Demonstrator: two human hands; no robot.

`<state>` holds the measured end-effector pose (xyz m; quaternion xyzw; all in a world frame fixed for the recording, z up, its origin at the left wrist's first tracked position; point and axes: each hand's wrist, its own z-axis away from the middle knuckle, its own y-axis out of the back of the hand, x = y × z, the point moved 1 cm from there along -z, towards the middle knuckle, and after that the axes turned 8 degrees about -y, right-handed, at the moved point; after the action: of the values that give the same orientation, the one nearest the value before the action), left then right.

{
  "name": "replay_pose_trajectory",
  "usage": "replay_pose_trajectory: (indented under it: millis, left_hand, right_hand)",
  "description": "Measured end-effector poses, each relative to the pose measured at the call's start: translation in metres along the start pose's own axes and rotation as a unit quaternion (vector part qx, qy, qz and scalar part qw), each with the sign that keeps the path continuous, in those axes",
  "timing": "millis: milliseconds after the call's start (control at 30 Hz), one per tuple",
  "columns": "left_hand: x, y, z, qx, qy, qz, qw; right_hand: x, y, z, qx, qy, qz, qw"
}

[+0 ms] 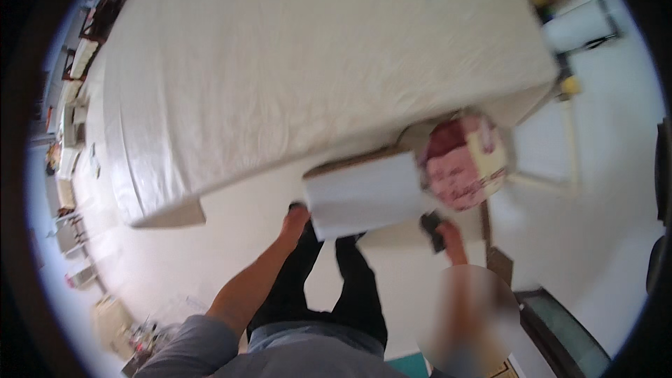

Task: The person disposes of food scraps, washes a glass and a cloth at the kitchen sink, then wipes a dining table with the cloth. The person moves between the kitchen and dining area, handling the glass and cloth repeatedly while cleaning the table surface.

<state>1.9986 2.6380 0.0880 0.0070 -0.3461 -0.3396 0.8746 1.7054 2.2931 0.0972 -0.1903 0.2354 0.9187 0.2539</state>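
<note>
In the lower middle of the head view, a white panel or box [365,197] with a brown upper edge lies over my feet, slightly tilted. My left hand [295,223] is at its lower left edge; whether the fingers grip it is hard to tell. A small dark thing shows just above those fingers. To the right of the panel, my right hand [450,236] is closed around a dark, blocky object [432,231], blurred by motion. Just above this hand stands a stool with a pink and cream seat cover [462,165] bearing writing.
A large table with a cream cloth [315,63] spans the view ahead, its near edge just above the panel. On the right are a pale frame [572,152] and a white container [577,26]. A dark-framed glass item [567,325] lies lower right. Clutter [144,338] is lower left.
</note>
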Motion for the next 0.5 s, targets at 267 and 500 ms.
replay_pose_trajectory:
  millis: [267, 500]
  left_hand:
    - [0.195, 0.006, 0.118, -0.237, -0.134, 0.036, 0.962]
    - [0.372, 0.016, 0.107, -0.173, -0.414, -0.07, 0.891]
  right_hand:
    - [-0.228, 0.036, 0.14, -0.051, 0.298, -0.11, 0.947]
    - [-0.398, 0.034, 0.117, 0.151, 0.359, -0.229, 0.892]
